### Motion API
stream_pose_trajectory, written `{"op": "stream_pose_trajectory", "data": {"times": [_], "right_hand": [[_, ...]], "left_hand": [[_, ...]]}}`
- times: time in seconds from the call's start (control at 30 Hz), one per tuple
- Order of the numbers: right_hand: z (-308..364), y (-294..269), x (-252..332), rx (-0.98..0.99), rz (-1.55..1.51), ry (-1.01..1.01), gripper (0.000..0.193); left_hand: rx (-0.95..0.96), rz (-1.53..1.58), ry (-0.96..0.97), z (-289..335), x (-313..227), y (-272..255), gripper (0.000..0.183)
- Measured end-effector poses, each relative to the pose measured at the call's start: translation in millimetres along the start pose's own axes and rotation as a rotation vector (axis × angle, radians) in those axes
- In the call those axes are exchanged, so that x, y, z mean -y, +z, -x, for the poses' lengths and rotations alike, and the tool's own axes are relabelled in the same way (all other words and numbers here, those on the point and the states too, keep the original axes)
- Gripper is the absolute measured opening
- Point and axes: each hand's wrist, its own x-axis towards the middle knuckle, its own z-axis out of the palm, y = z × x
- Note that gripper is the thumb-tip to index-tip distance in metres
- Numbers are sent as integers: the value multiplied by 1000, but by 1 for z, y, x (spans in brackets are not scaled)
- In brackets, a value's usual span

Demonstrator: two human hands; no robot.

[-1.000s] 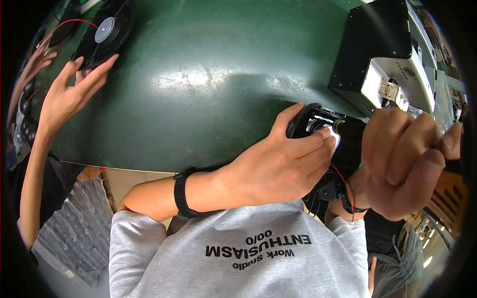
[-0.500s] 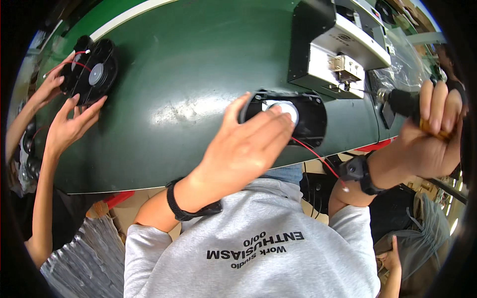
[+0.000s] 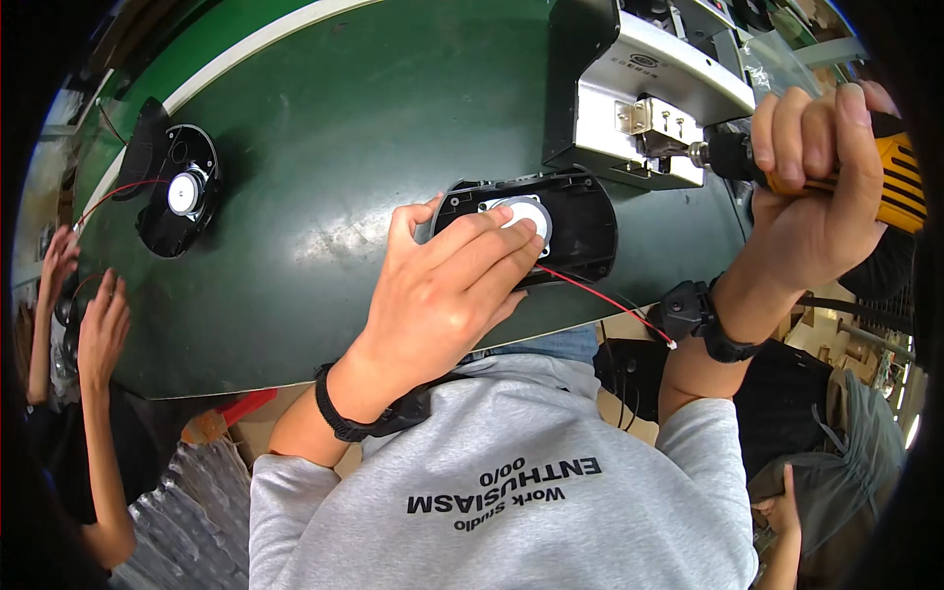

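Note:
My left hand (image 3: 442, 275) lies over a black oval speaker housing (image 3: 580, 231), its fingertips pressing on the round speaker (image 3: 529, 218) seated inside and its thumb at the left edge. A red wire (image 3: 610, 300) with a small white connector runs from the speaker over the table's front edge. My right hand (image 3: 826, 167) is wrapped round a yellow and black power screwdriver (image 3: 890, 182), held level. Its tip points left at the metal outlet block (image 3: 664, 128) of a black and silver screw feeder (image 3: 590, 128). Whether the tip holds a screw is too small to tell.
At the left of the green table (image 3: 324, 128) another black housing with a speaker (image 3: 177, 202) stands near a co-worker's two hands (image 3: 103, 329). A clear plastic bag (image 3: 777, 64) sits behind the feeder. Another person's hand (image 3: 782, 506) shows at the lower right.
My right hand has brought the screwdriver leftward, up to the feeder's outlet block. My left hand stays on the speaker. The co-worker has let go of the other housing, now on the table.

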Motion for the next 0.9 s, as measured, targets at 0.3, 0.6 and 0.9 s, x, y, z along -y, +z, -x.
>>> {"op": "stream_pose_trajectory", "data": {"times": [0.3,0.6,0.9], "right_hand": [[26,20,32,319,-85,41,19],[60,45,2,334,3,101,31],[62,58,-3,328,21,151,29]], "left_hand": [[-37,16,-9,3,4,3,48],[-46,20,-2,4,8,8,49],[-52,43,-25,5,9,8,46]]}}
